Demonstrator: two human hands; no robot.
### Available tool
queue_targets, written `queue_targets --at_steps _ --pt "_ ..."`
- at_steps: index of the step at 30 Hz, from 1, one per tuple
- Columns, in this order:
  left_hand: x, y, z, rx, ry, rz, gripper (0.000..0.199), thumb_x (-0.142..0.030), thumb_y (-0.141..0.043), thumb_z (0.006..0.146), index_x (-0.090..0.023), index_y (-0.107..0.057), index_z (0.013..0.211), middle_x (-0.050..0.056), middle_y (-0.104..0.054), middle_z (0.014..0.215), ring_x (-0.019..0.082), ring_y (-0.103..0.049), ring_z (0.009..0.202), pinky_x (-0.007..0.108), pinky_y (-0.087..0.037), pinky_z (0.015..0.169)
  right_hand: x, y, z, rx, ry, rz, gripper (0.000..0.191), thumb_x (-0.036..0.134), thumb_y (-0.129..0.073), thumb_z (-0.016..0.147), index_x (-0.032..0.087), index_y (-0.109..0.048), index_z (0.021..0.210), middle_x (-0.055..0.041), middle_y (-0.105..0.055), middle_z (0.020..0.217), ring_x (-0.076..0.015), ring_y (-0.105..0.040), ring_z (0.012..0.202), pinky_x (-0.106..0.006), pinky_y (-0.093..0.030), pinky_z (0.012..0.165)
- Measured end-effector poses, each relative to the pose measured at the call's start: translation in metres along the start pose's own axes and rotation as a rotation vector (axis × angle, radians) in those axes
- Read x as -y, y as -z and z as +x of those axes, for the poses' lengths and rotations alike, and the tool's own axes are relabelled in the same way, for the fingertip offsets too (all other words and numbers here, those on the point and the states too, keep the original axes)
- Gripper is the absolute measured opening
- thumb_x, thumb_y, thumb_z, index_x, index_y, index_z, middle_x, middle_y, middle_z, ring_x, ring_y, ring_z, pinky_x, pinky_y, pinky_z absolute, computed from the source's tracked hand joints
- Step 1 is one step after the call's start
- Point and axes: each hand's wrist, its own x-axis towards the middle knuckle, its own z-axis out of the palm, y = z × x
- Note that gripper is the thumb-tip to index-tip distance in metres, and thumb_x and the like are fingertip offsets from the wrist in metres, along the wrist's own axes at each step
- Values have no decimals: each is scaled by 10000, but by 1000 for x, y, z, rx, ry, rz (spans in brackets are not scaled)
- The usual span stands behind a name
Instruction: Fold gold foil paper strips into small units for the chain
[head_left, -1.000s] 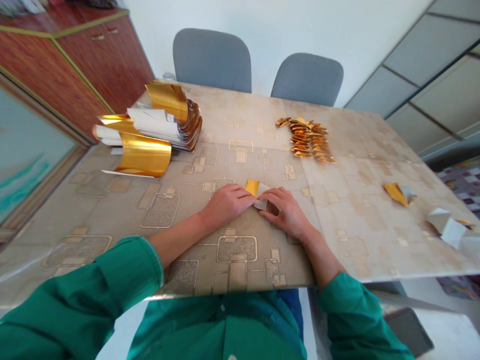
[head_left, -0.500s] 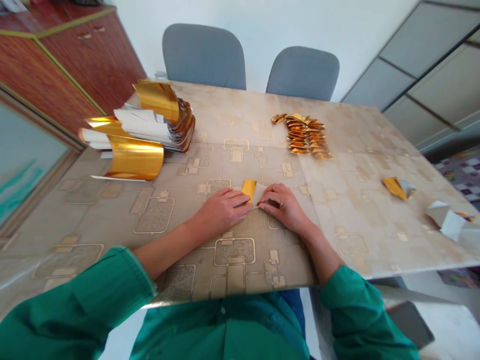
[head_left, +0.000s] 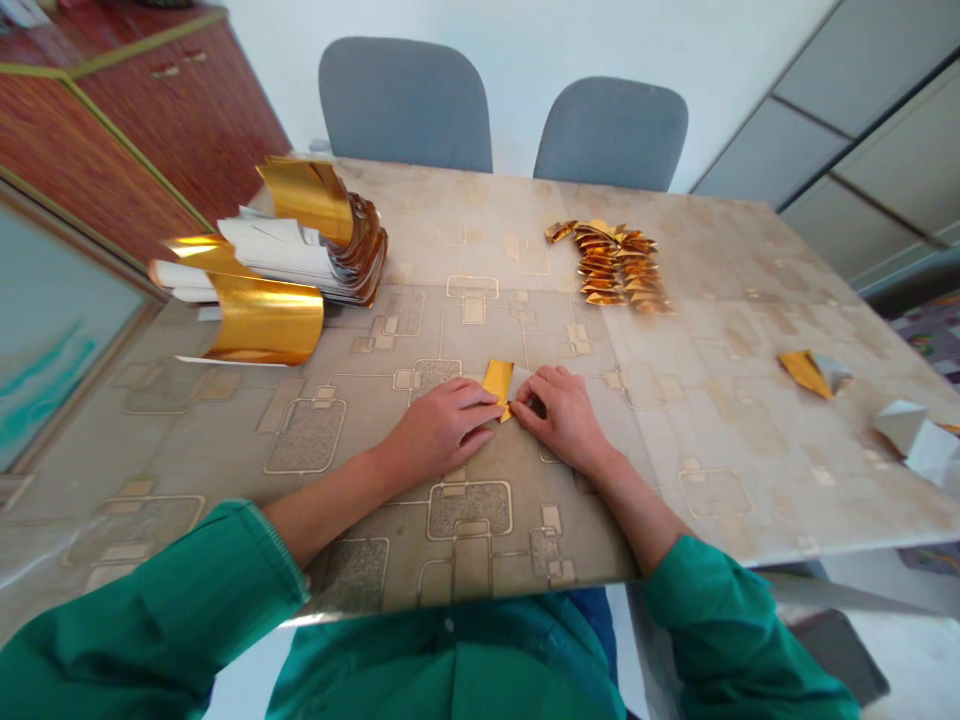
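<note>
The left hand (head_left: 450,422), loosely spread, rests on the gold paper (head_left: 497,376) on the table (head_left: 705,400); the right hand (head_left: 561,418) pinches the paper's edge, partly hiding it. Farther out: glossy curled sheets (head_left: 274,318), a crinkled pile (head_left: 616,262), hard to count, and a white scrap (head_left: 930,450) cut off at right.

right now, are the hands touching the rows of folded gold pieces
No, both hands are at a small gold paper, apart from those rows.

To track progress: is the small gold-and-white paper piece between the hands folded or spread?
Partly folded: the paper piece shows a gold strip beside white, and gold at its lower tip. Fingers hide the rest.
</note>
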Motion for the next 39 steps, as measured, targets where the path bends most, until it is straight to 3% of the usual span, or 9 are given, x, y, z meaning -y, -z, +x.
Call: queue_targets --at_steps 15,18,32,39 --pt "-7 4 -1 53 -30 122 291 -208 -575 922 -124 -636 1194 106 -671 1123 246 -597 1069 403 -515 984 9 -5 -1 -3 -29 -165 169 308 -568 946 213 -578 806 -52 -624 889 -225 -525 868 -350 -297 730" --pt "-7 4 0 73 -31 123 339 -209 -572 924 -133 -611 1252 111 -663 1116 245 -595 1071 410 -520 970 9 -5 -1 -1 -28 -163 167 306 -562 949 216 -579 811 -53 -625 888 -227 -524 869 -349 -297 729" --pt "-13 -2 1 82 -45 299 200 -196 -524 971 -151 -663 1108 94 -649 1031 243 -610 1026 385 -548 889 -3 -6 -5 -68 -77 -130 219 434 -553 959 224 -567 896 -64 -626 948 -248 -525 907 -378 -322 802" --pt "-14 -4 -3 118 -59 354 233 -151 -565 949 -133 -645 1167 124 -646 1095 262 -600 1085 388 -545 912 -7 1 -10 -103 -89 -64 152 339 -543 964 222 -581 875 -43 -627 904 -232 -528 897 -368 -311 823"
